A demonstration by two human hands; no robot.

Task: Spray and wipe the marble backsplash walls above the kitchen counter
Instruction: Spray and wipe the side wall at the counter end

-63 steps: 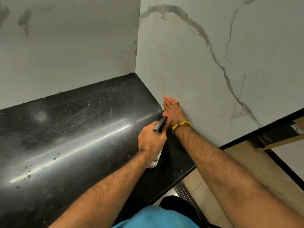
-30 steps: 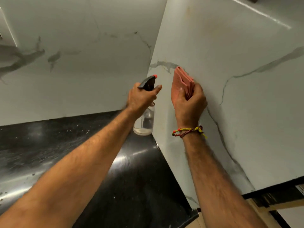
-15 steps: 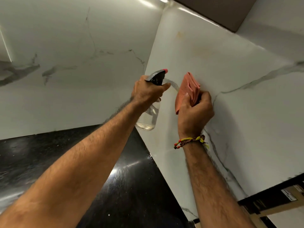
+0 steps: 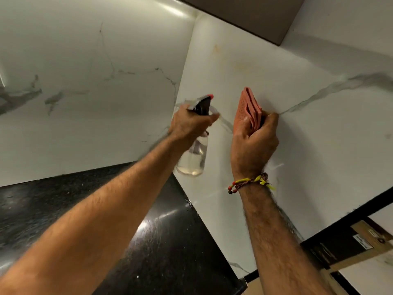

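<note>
marble backsplash (image 4: pixel 319 145) meets in a corner above black counter (image 4: pixel 159 241) | left hand (image 4: pixel 189 124) grips clear spray bottle (image 4: pixel 194 156), raised near right wall | right hand (image 4: pixel 253 143) clutches folded pink cloth (image 4: pixel 248 107) against right wall

Home kitchen: black counter (image 4: pixel 161 241), marble backsplash (image 4: pixel 308 145), cabinet (image 4: pixel 244 15) overhead.

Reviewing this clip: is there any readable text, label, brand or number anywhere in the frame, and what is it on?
None can be read.
White label on the cardboard box, bottom right: printed marks, too small and blurred to read.
Spray bottle in the left hand: no label visible.
Pink cloth in the right hand: no text.
</note>
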